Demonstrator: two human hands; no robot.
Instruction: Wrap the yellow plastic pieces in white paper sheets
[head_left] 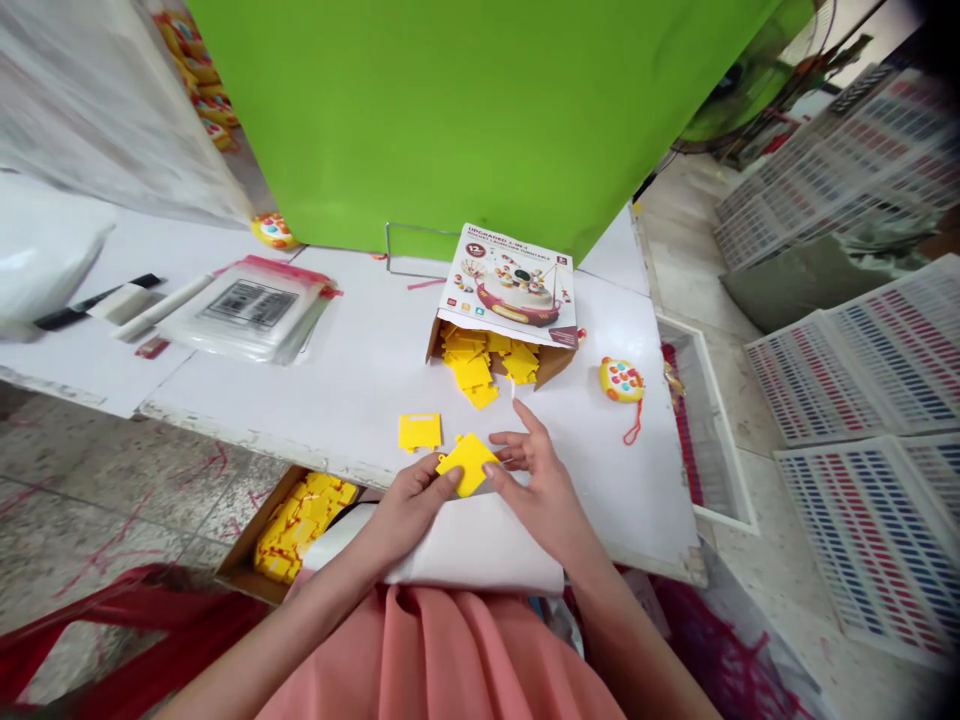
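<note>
Between my two hands, near the table's front edge, is a flat yellow plastic piece (pixel 468 464) with small tabs on its rim. My left hand (pixel 417 497) pinches its left corner, thumb on top. My right hand (pixel 534 482) has its thumb on the right corner, while its other fingers are spread apart behind. A second yellow plastic piece (pixel 420 431) lies flat on the table just beyond my left hand. Farther back, an open printed cardboard box (pixel 517 280) lies on its side, with several yellow pieces (pixel 471 366) spilling from its mouth.
Right of the box lies a yellow toy with coloured buttons (pixel 622 380) and a red cord. A stack of clear plastic bags (pixel 251 308) is at left. A carton of yellow pieces (pixel 304 525) stands below the table edge. A green panel (pixel 465 120) rises behind; white baskets (pixel 870 540) stand right.
</note>
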